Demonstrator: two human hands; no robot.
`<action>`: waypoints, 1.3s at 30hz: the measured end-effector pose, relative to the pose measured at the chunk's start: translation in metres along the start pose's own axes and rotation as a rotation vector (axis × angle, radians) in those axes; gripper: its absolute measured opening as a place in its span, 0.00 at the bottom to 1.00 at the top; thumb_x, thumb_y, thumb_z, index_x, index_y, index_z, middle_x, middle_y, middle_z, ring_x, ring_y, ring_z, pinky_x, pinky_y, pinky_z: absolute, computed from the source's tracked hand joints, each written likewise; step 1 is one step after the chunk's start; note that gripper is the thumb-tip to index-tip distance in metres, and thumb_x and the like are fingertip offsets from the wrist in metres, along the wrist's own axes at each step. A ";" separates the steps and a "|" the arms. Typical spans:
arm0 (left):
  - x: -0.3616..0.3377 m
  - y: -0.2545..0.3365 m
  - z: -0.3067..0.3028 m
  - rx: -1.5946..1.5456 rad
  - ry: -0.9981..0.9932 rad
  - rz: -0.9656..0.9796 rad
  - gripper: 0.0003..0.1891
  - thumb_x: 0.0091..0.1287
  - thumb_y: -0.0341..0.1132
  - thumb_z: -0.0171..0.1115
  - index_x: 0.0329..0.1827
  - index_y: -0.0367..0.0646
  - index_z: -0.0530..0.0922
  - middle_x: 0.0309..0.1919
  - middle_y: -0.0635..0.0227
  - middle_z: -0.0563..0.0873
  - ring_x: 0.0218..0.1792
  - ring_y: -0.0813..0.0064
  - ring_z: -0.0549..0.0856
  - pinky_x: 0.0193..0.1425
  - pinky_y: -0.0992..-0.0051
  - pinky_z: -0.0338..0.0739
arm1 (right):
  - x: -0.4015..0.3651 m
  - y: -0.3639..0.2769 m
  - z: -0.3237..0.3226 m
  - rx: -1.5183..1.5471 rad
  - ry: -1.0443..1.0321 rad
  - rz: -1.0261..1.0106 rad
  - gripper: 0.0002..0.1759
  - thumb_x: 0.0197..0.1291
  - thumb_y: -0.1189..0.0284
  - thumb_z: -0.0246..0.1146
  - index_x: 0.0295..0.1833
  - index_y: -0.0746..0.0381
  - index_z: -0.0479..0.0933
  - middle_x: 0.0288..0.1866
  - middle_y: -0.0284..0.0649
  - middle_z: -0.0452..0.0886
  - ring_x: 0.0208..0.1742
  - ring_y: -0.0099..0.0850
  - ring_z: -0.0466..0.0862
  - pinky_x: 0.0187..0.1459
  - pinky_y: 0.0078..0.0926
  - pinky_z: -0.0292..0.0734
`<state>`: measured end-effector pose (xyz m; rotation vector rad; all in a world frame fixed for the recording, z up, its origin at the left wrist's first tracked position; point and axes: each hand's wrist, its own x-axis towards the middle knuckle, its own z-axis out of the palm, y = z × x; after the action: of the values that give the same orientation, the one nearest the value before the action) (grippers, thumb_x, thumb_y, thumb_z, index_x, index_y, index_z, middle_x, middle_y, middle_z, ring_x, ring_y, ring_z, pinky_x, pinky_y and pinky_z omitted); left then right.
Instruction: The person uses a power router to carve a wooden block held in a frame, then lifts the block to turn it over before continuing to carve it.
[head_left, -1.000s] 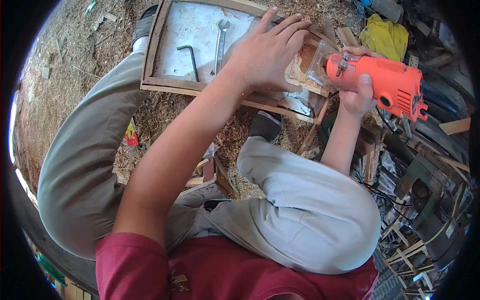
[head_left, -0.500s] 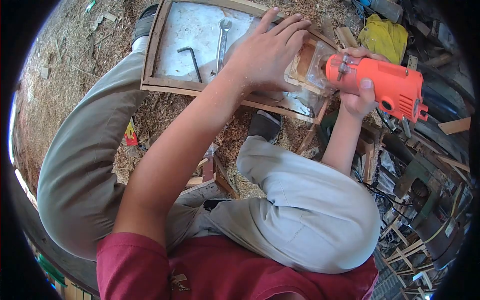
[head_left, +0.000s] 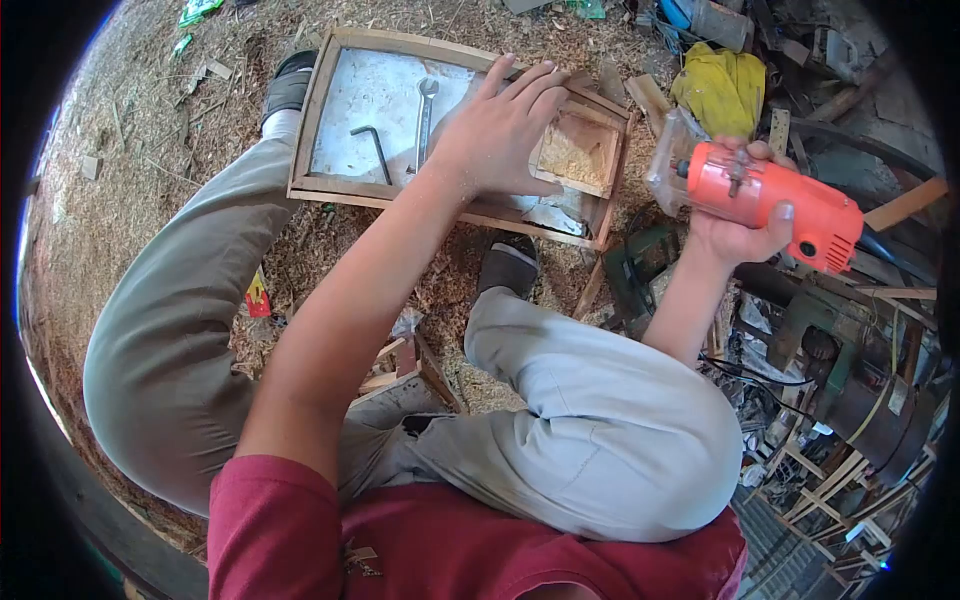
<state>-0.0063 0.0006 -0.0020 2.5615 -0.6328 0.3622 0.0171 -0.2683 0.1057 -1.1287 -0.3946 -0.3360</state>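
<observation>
While left hand (head_left: 492, 138) touches wooden tray (head_left: 305, 120), right hand (head_left: 740, 232) — well apart — grips router (head_left: 790, 208).

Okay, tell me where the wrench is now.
In the head view, the wrench lies in the left half of the wooden tray, between the L-shaped hex key and the left hand.

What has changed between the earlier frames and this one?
The right hand has drawn the orange power tool off the right end of the wooden-rimmed tray, out to the right, clear of it. Nothing was let go. The left hand still rests across the tray; the wrench and hex key still lie inside.
</observation>
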 end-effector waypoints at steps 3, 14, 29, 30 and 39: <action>0.000 0.000 0.002 0.006 0.017 0.007 0.56 0.54 0.71 0.73 0.76 0.36 0.69 0.82 0.61 0.69 0.86 0.64 0.62 0.91 0.48 0.46 | -0.013 0.017 0.000 -0.069 -0.009 -0.010 0.30 0.60 0.55 0.68 0.63 0.60 0.74 0.51 0.51 0.85 0.53 0.50 0.87 0.59 0.56 0.84; 0.000 -0.002 0.005 0.009 0.062 0.029 0.55 0.52 0.73 0.72 0.71 0.34 0.72 0.80 0.57 0.72 0.85 0.61 0.64 0.90 0.47 0.47 | -0.026 0.059 0.013 -0.182 -0.021 0.047 0.33 0.57 0.60 0.73 0.64 0.62 0.70 0.51 0.51 0.84 0.51 0.48 0.87 0.58 0.53 0.85; -0.001 -0.004 0.008 0.034 0.109 0.047 0.57 0.55 0.78 0.67 0.69 0.30 0.74 0.78 0.54 0.74 0.84 0.60 0.66 0.90 0.48 0.48 | -0.033 0.077 0.010 -0.398 -0.114 -0.010 0.31 0.57 0.66 0.68 0.64 0.63 0.68 0.51 0.56 0.83 0.52 0.49 0.86 0.59 0.52 0.84; -0.001 -0.004 0.008 0.039 0.106 0.045 0.57 0.55 0.78 0.67 0.70 0.30 0.74 0.78 0.54 0.74 0.84 0.60 0.66 0.90 0.48 0.47 | -0.034 0.076 0.012 -0.394 -0.108 -0.003 0.31 0.57 0.66 0.68 0.64 0.63 0.68 0.51 0.56 0.83 0.52 0.49 0.86 0.59 0.52 0.83; -0.002 -0.002 0.008 0.044 0.046 0.021 0.57 0.53 0.74 0.71 0.74 0.33 0.72 0.79 0.54 0.73 0.85 0.60 0.65 0.91 0.49 0.45 | -0.026 0.080 0.009 -0.375 -0.137 -0.006 0.31 0.57 0.67 0.69 0.65 0.62 0.67 0.50 0.56 0.83 0.51 0.50 0.87 0.57 0.52 0.85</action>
<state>-0.0056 -0.0012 -0.0107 2.5821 -0.6419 0.4461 0.0291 -0.2269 0.0330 -1.5232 -0.4674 -0.3481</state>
